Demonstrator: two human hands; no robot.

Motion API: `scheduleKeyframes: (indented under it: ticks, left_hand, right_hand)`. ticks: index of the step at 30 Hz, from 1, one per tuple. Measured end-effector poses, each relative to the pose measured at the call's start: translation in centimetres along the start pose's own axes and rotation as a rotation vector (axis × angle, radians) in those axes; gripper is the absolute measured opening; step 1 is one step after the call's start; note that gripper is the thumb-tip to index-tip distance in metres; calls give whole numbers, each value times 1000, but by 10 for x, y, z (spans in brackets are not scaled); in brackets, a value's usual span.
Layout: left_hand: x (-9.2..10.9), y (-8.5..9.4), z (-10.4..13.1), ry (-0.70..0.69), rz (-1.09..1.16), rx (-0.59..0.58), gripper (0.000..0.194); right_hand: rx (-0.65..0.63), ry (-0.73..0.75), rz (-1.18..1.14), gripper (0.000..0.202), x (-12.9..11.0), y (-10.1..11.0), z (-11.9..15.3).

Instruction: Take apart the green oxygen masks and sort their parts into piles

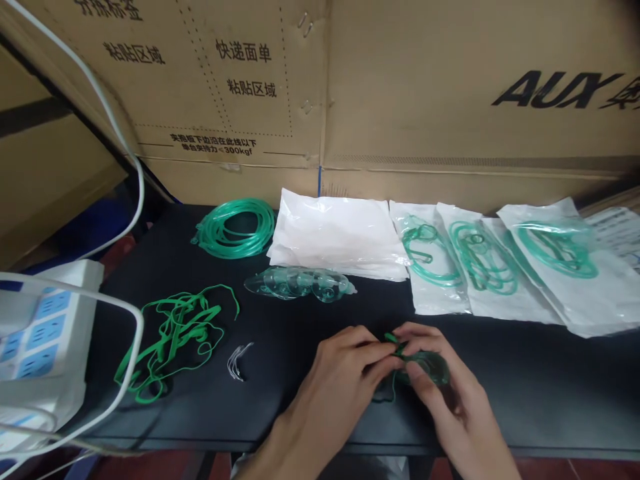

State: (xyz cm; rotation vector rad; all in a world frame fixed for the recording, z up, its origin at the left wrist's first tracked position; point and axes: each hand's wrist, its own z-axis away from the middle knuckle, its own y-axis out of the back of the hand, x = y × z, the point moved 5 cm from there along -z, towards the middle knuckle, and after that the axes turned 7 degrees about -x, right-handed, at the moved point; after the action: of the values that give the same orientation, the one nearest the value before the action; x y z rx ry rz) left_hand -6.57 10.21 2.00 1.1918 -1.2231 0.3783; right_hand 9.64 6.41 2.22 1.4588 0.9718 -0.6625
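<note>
Near the table's front edge, my left hand (340,370) pinches a green elastic strap (390,338) between thumb and fingers. My right hand (453,393) is closed around a clear green face mask (434,367), its fingertips meeting the left ones at the mask's edge. A loose end of the strap hangs below the fingertips. Part of the mask is hidden by my right fingers. Beyond my hands, several similar clear masks (300,284) lie nested in a row. To the left is a tangled pile of green elastic straps (185,327), with thin white strips (239,362) beside it.
Coiled green tubing (263,217) and a stack of white bags (335,230) lie at the back. Several filled bags (487,303) with tubing inside overlap at the right. A power strip (85,333) and white cable (139,320) occupy the left. Cardboard boxes (425,80) stand behind the black table (550,393).
</note>
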Motion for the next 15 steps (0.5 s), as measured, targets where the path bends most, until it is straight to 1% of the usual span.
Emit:
scheduleKeyframes:
  ticks: [2,5,7,12,15]
  left_hand:
    - [-1,-7,-3,-9,-113,18,14]
    - [-2,-9,-2,-5,-221,45,12]
    - [0,-8,1,-8,-224,53,13]
    - [6,-6,5,-28,-150,109,14]
    - [8,-6,7,-31,-164,101,14]
  right_hand:
    - [7,12,36,10,-2,-3,0]
    - [40,55,67,11,-5,-2,1]
    - [50,90,82,12,-7,-2,1]
    - [49,139,109,15,-12,-5,3]
    - [47,162,132,15,-12,-7,5]
